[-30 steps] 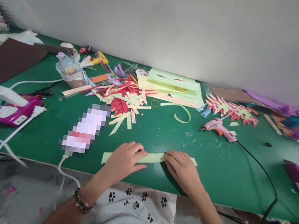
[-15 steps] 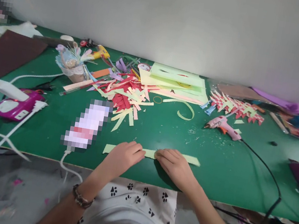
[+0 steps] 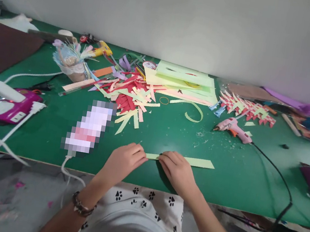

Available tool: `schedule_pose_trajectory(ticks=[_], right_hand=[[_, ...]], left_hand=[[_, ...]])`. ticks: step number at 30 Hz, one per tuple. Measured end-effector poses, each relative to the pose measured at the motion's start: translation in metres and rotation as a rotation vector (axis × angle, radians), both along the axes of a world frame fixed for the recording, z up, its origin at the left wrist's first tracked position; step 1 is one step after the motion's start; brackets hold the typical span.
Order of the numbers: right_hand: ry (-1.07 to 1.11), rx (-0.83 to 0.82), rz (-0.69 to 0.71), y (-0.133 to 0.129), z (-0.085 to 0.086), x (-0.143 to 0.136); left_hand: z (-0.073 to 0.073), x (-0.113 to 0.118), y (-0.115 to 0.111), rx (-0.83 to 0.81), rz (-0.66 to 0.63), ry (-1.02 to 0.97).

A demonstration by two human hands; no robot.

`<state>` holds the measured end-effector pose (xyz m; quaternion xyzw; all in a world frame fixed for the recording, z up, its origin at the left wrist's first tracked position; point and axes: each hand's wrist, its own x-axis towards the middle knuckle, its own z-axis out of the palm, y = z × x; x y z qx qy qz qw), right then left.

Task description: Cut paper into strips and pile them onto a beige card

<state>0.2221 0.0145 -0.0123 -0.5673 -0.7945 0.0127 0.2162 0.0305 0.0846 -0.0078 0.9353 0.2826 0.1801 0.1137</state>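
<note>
Strip (image 3: pixel 201 163) shifted right, pinched by left hand (image 3: pixel 126 162) and right hand (image 3: pixel 178 171); pot (image 3: pixel 77 73) apparently holds flowers (image 3: pixel 76 53).

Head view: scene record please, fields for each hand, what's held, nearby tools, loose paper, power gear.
left hand: bare left hand, fingers on the strip
right hand: bare right hand, fingers on the same strip
held: long pale green paper strip, one end extending past the right hand
glue guns: pink glue gun, right of center; yellow glue gun, far left of center
loose paper: tangled pile of red, pink and pale strips; stacked pale green sheets by the wall
power: magenta power strip, white plugs inserted
surface: green tabletop
</note>
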Motion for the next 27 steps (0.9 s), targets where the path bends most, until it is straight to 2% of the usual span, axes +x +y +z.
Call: schedule_pose_trajectory(ticks=[4,10,27], right_hand=[[-0.010,-0.036,-0.098,0.002,-0.001,-0.007],[-0.042,-0.019,-0.154,0.006,-0.001,-0.010],[-0.089,-0.038,-0.164,0.014,0.000,-0.009]], left_hand=[[0.002,-0.015,0.005,0.015,0.036,0.009],[0.000,-0.016,0.007,0.042,0.129,0.024],[0.000,-0.012,0.002,0.091,0.264,0.102]])
